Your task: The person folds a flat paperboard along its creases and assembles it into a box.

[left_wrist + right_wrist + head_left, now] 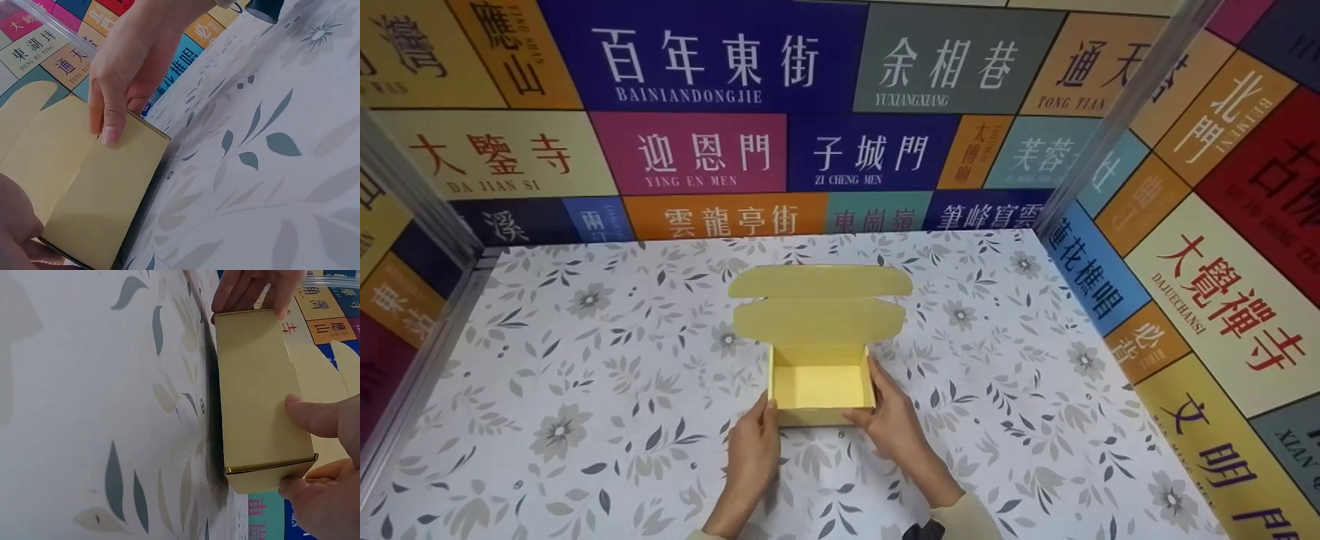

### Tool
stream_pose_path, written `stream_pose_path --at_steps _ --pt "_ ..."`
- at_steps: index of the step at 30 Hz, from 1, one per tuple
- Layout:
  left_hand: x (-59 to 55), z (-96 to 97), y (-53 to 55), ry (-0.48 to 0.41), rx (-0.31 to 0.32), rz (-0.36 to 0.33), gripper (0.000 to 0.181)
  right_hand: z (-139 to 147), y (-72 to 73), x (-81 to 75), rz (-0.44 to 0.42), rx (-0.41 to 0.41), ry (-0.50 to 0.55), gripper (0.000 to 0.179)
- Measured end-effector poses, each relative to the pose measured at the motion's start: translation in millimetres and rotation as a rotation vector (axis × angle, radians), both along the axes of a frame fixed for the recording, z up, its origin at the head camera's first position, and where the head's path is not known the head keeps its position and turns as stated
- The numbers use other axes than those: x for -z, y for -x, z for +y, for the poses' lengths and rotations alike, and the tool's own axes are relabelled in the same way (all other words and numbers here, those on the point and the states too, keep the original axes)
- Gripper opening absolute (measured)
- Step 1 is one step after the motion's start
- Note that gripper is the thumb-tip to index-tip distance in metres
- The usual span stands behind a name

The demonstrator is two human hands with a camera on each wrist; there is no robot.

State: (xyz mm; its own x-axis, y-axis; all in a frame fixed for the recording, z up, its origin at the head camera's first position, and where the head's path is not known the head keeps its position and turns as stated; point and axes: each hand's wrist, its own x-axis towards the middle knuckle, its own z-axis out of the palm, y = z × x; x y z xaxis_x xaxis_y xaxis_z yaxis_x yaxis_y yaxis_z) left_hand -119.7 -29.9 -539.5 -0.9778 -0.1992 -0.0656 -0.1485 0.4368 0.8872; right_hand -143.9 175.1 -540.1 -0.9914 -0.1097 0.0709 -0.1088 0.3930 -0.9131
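A small yellow cardboard box (821, 386) sits on the floral tabletop with its lid (819, 319) raised and folded back. Nothing lies inside it in the head view. My left hand (753, 448) grips the box's left end. At the opposite end my right hand (896, 420) holds the box, thumb on the front wall and fingers along the right side. In the left wrist view, the right hand (126, 67) has its thumb pressed on the front wall. The right wrist view shows the left hand (256, 292) around the far end.
A tabletop (645, 360) with a flower and leaf print surrounds the box. Panels of coloured signs (690, 154) stand along the back and sides. Clear corner posts (1125, 105) rise where the panels meet.
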Motion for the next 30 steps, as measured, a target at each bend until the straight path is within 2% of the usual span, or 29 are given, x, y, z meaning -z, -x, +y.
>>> stream_pose_path --at_steps 6,14,20,23,26,27,30 --pt "0.6 1.6 -2.2 0.035 -0.005 -0.013 0.04 1 2.9 3.3 0.026 -0.007 -0.066 0.097" --pt "3.5 1.6 -1.4 -0.003 -0.007 -0.03 0.039 3 4.8 5.7 0.034 -0.007 -0.103 0.097" --pt "5.8 1.4 0.0 -0.046 -0.044 -0.055 0.039 6 4.4 5.4 0.032 -0.045 -0.1 0.102" --pt "5.3 -1.0 -0.2 -0.06 -0.059 -0.053 0.039 8 3.7 -2.7 -0.077 -0.078 0.002 0.106" --pt "3.5 -7.4 0.4 -0.08 -0.073 -0.052 0.041 14 2.9 -17.7 -0.168 -0.054 0.065 0.103" --pt "2.5 -10.5 1.3 -0.086 -0.078 -0.058 0.042 16 3.0 -23.5 -0.184 -0.035 0.08 0.099" --pt "-3.2 -22.3 7.9 -0.118 -0.091 -0.071 0.044 25 7.1 -39.5 -0.162 0.043 0.071 0.088"
